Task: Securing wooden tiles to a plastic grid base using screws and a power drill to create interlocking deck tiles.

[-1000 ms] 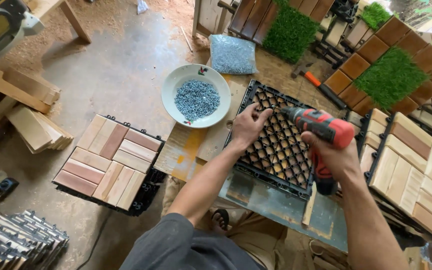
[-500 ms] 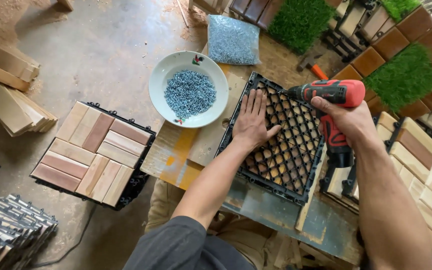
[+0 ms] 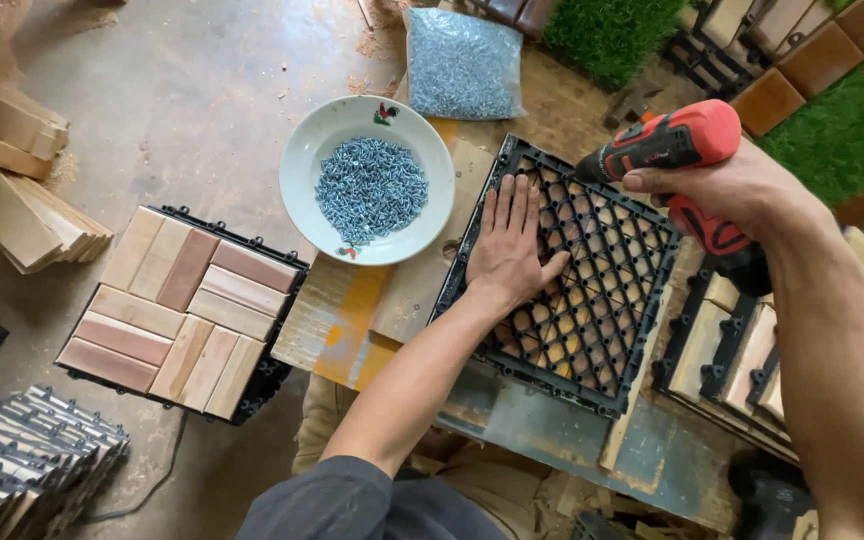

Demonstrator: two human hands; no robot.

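Two hands at your counter (image 3: 512, 450), left hand (image 3: 508, 250) flat, open on black grid tile (image 3: 592, 300), right hand (image 3: 727, 185) grip closed round red drill (image 3: 674, 150), bit hidden, white bowl of screws (image 3: 368, 180) beside.

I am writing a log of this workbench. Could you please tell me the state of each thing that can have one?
Black grid tile base: lying flat on the bench, wood slats beneath.
Left hand: open, pressed flat on the grid.
Right hand: closed around the red drill.
White bowl: partly filled with screws.
Screw bag: full, lying flat.
Finished wooden tile: face up on the floor.
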